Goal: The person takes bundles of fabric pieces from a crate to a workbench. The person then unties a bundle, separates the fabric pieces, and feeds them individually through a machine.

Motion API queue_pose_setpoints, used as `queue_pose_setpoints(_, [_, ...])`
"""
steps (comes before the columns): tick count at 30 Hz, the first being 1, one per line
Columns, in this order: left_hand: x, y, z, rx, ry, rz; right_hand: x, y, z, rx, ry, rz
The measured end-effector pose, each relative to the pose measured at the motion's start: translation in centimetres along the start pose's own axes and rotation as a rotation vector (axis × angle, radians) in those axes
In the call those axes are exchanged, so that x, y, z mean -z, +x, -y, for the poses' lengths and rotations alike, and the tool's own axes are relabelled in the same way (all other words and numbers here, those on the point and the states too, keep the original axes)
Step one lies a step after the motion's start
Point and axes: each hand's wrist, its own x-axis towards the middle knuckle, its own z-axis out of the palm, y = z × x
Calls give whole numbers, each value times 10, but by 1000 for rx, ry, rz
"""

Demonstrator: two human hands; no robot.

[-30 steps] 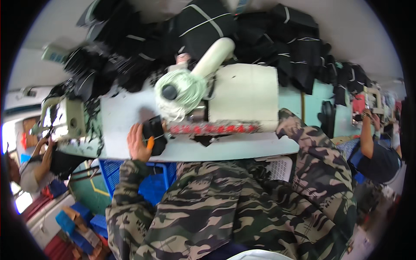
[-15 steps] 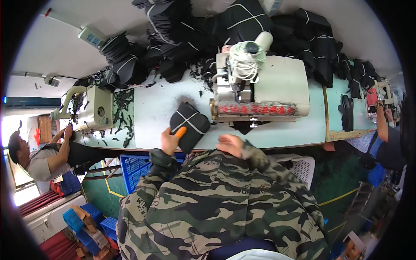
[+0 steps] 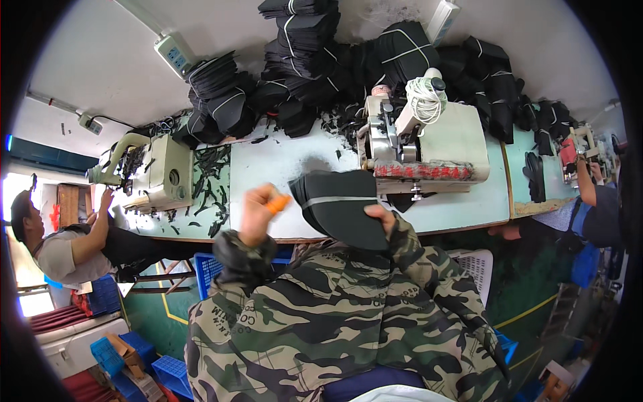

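A bundle of stacked black flat pieces (image 3: 341, 218) is lifted at the table's front edge, tilted, with a white band across it. My right hand (image 3: 383, 218) grips it at its right side, thumb on top and the other fingers hidden beneath. To the left of the bundle and apart from it, my left hand (image 3: 256, 216) is raised with its fingers curled in. An orange cover (image 3: 278, 204) sits on one of its digits. The hand is slightly blurred, and whatever it may hold is hidden.
A cream sewing-type machine (image 3: 442, 144) stands behind on the pale table (image 3: 264, 161); a second machine (image 3: 157, 171) is at left among black scraps (image 3: 211, 181). Tied black bundles (image 3: 301, 53) line the wall. Blue and white baskets sit below. One person works at each side.
The bundle has come up off the table and turned; my right hand now grips it. My left hand has let go and moved left. One white band shows where two crossed before.
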Motion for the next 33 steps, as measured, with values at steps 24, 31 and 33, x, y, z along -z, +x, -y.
queue_pose_setpoints(24, [-44,53,-4,-21,98,416,18,-31,-3,65,59,-201])
queue_pose_setpoints(31, [-59,37,-7,-145,193,243,23,-25,-3,49,113,-238])
queue_pose_setpoints(33, [-53,36,-22,74,-329,367,7,-22,3,63,110,-208])
